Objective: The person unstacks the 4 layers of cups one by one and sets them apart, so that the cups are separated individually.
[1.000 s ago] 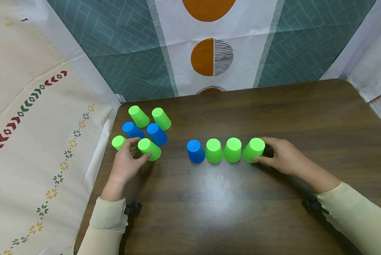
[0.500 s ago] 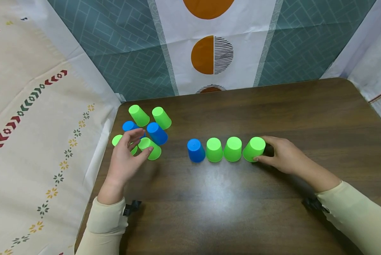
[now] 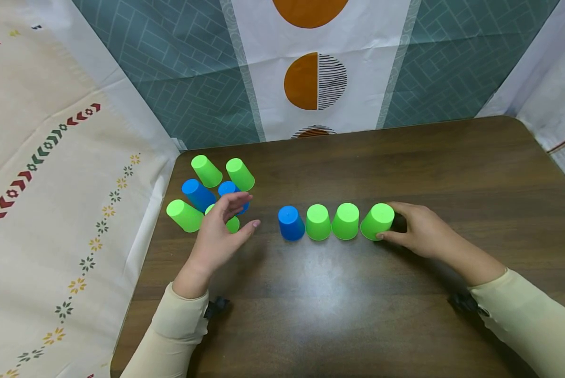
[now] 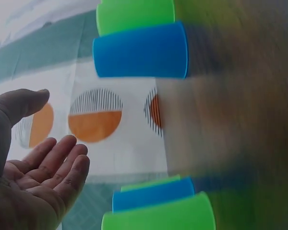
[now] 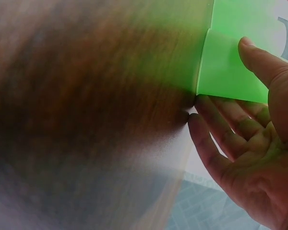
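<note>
My right hand (image 3: 415, 228) holds the green cup (image 3: 377, 222) at the right end of a row, thumb in front and fingers behind. In the right wrist view the thumb lies against this cup's green wall (image 5: 230, 67). Beside it in the row stand two more upside-down green cups (image 3: 346, 221) (image 3: 317, 222) and a blue cup (image 3: 291, 223) at the left end. My left hand (image 3: 221, 236) hovers with spread fingers and nothing in it, between the left cluster and the blue cup. It partly covers a green cup (image 3: 233, 224) and a blue cup (image 3: 228, 188).
In the left cluster, further upside-down cups stand: two green ones at the back (image 3: 206, 171) (image 3: 240, 174), a blue one (image 3: 199, 195) and a green one (image 3: 185, 216). The brown wooden table (image 3: 320, 315) ends at a patterned curtain (image 3: 207, 79) behind.
My left hand has let go of the green cup at the front of the cluster, lifted, and moved right toward the row. The right hand has stayed on its cup.
</note>
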The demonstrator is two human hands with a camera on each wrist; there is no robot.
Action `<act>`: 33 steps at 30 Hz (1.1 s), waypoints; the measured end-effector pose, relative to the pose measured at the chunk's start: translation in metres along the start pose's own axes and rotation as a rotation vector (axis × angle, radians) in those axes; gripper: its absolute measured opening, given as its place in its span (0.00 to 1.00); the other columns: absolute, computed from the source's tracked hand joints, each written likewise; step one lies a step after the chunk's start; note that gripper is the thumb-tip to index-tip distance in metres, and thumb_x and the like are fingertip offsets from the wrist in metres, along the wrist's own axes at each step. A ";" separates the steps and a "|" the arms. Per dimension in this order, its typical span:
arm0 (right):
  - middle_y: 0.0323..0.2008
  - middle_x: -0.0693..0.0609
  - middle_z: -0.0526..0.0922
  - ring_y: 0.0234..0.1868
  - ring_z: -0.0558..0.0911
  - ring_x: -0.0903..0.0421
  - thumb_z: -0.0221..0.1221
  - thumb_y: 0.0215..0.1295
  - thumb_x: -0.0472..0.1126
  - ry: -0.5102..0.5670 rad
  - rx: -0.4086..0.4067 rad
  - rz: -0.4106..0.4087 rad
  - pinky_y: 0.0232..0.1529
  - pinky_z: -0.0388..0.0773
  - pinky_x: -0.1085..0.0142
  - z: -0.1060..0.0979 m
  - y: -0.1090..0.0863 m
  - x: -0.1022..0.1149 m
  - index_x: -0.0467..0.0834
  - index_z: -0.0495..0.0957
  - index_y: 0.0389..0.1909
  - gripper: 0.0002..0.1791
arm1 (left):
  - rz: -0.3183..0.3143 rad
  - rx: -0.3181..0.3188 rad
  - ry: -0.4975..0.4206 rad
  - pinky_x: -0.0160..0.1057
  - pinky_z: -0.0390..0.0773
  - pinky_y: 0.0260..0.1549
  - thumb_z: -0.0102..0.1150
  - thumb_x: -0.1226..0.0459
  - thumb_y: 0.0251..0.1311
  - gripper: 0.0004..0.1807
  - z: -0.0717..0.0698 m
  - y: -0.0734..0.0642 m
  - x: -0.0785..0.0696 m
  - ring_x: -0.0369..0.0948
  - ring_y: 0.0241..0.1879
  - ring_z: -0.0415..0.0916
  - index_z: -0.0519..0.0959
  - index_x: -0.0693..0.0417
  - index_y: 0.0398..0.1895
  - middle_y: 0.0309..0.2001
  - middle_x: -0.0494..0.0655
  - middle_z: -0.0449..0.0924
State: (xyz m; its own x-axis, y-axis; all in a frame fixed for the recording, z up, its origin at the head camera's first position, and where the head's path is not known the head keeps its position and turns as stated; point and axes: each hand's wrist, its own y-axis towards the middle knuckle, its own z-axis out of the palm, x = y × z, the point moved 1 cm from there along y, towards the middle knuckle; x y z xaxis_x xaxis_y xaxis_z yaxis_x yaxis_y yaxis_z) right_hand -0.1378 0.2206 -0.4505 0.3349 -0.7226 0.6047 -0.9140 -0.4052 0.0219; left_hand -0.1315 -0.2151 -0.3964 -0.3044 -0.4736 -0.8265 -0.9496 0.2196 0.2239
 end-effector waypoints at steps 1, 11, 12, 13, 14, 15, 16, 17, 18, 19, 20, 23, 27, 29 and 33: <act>0.55 0.47 0.86 0.60 0.83 0.41 0.77 0.60 0.49 -0.001 0.002 0.000 0.60 0.77 0.39 0.000 0.000 0.000 0.42 0.80 0.61 0.31 | -0.002 0.017 0.015 0.52 0.75 0.66 0.77 0.65 0.61 0.33 0.004 0.001 -0.001 0.44 0.66 0.76 0.73 0.54 0.68 0.65 0.46 0.79; 0.55 0.47 0.86 0.60 0.83 0.41 0.77 0.60 0.50 -0.003 0.002 0.003 0.59 0.77 0.39 0.001 0.000 -0.002 0.42 0.79 0.62 0.32 | -0.011 0.164 0.098 0.50 0.75 0.66 0.78 0.61 0.60 0.37 0.038 0.012 -0.002 0.45 0.68 0.74 0.71 0.54 0.70 0.67 0.48 0.77; 0.55 0.47 0.86 0.60 0.83 0.41 0.77 0.60 0.49 -0.003 0.002 0.002 0.59 0.77 0.39 0.001 0.000 -0.002 0.42 0.79 0.62 0.32 | -0.012 0.176 0.098 0.50 0.75 0.66 0.78 0.61 0.60 0.38 0.041 0.013 -0.001 0.46 0.68 0.74 0.71 0.55 0.71 0.67 0.49 0.77; 0.55 0.47 0.86 0.60 0.83 0.41 0.77 0.60 0.49 -0.003 0.001 0.002 0.60 0.77 0.39 0.001 0.000 -0.002 0.42 0.79 0.61 0.32 | -0.012 0.188 0.104 0.49 0.75 0.66 0.78 0.61 0.59 0.38 0.044 0.013 -0.001 0.46 0.68 0.74 0.70 0.56 0.71 0.67 0.49 0.77; 0.55 0.48 0.86 0.60 0.83 0.41 0.77 0.60 0.49 -0.002 0.001 0.002 0.59 0.77 0.39 0.001 0.000 -0.002 0.42 0.79 0.61 0.31 | -0.013 0.200 0.108 0.49 0.75 0.66 0.78 0.60 0.59 0.39 0.046 0.014 -0.001 0.47 0.68 0.74 0.70 0.57 0.71 0.67 0.50 0.77; 0.55 0.48 0.86 0.59 0.83 0.41 0.77 0.60 0.49 -0.002 0.001 0.003 0.59 0.77 0.39 0.001 0.000 -0.002 0.42 0.80 0.61 0.31 | -0.016 0.212 0.110 0.49 0.75 0.66 0.79 0.60 0.59 0.39 0.048 0.014 0.000 0.47 0.68 0.74 0.70 0.57 0.71 0.67 0.50 0.76; 0.54 0.48 0.86 0.59 0.83 0.41 0.77 0.60 0.49 -0.002 0.001 0.003 0.59 0.77 0.39 0.001 0.000 -0.001 0.42 0.80 0.61 0.31 | -0.020 0.223 0.112 0.50 0.76 0.66 0.79 0.60 0.59 0.40 0.050 0.015 0.000 0.48 0.68 0.75 0.70 0.58 0.71 0.67 0.51 0.76; 0.54 0.48 0.86 0.59 0.83 0.41 0.77 0.60 0.49 -0.003 0.001 0.004 0.59 0.77 0.39 0.001 0.000 -0.002 0.42 0.80 0.61 0.31 | -0.024 0.233 0.115 0.50 0.76 0.65 0.79 0.60 0.59 0.40 0.052 0.015 0.001 0.49 0.67 0.75 0.70 0.58 0.72 0.67 0.51 0.76; 0.54 0.48 0.86 0.59 0.83 0.41 0.77 0.60 0.49 -0.003 0.001 0.005 0.59 0.77 0.39 0.001 0.000 -0.002 0.42 0.80 0.61 0.31 | -0.032 0.239 0.121 0.51 0.76 0.65 0.79 0.59 0.59 0.40 0.054 0.016 0.001 0.49 0.67 0.76 0.69 0.57 0.72 0.67 0.52 0.76; 0.54 0.48 0.86 0.59 0.83 0.41 0.77 0.60 0.49 -0.005 0.001 0.006 0.59 0.77 0.39 0.001 0.000 -0.002 0.42 0.80 0.61 0.31 | -0.041 0.244 0.128 0.52 0.77 0.64 0.79 0.59 0.59 0.41 0.055 0.016 0.001 0.50 0.66 0.76 0.69 0.57 0.72 0.67 0.52 0.77; 0.55 0.47 0.86 0.59 0.83 0.41 0.77 0.60 0.49 -0.006 0.001 0.007 0.59 0.77 0.39 0.001 0.000 -0.002 0.42 0.79 0.61 0.31 | -0.051 0.248 0.134 0.52 0.77 0.64 0.79 0.59 0.59 0.41 0.057 0.016 0.002 0.51 0.65 0.77 0.69 0.56 0.72 0.66 0.52 0.77; 0.55 0.47 0.86 0.59 0.83 0.41 0.77 0.60 0.50 -0.007 -0.001 0.007 0.59 0.77 0.39 0.002 0.000 -0.003 0.42 0.79 0.62 0.32 | -0.071 0.257 0.162 0.54 0.78 0.63 0.79 0.59 0.59 0.40 0.059 0.017 0.002 0.52 0.63 0.79 0.69 0.56 0.72 0.65 0.52 0.78; 0.54 0.48 0.86 0.59 0.83 0.41 0.77 0.60 0.50 -0.006 -0.001 0.008 0.59 0.77 0.39 0.002 0.000 -0.004 0.43 0.79 0.62 0.32 | -0.082 0.260 0.189 0.55 0.79 0.61 0.78 0.59 0.59 0.38 0.061 0.018 0.002 0.52 0.61 0.81 0.71 0.55 0.71 0.64 0.52 0.79; 0.54 0.47 0.86 0.59 0.83 0.41 0.77 0.60 0.50 -0.007 -0.001 0.009 0.59 0.77 0.38 0.002 0.000 -0.003 0.42 0.79 0.62 0.32 | -0.081 0.255 0.192 0.54 0.80 0.61 0.78 0.60 0.59 0.37 0.062 0.018 0.002 0.51 0.60 0.81 0.71 0.55 0.70 0.63 0.52 0.80; 0.55 0.47 0.86 0.60 0.83 0.41 0.77 0.60 0.50 -0.009 -0.002 0.010 0.59 0.77 0.38 0.002 0.000 -0.003 0.42 0.79 0.62 0.32 | -0.085 0.244 0.191 0.52 0.81 0.60 0.77 0.61 0.61 0.34 0.063 0.017 0.002 0.51 0.58 0.82 0.73 0.55 0.68 0.61 0.52 0.80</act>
State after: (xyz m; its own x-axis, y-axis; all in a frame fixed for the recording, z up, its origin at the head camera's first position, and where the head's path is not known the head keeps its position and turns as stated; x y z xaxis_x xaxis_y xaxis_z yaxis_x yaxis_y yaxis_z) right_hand -0.1385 0.2218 -0.4541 0.3283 -0.7317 0.5973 -0.9176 -0.3970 0.0179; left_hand -0.1440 -0.1590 -0.4269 -0.2550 -0.6459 -0.7196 -0.9332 0.3593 0.0082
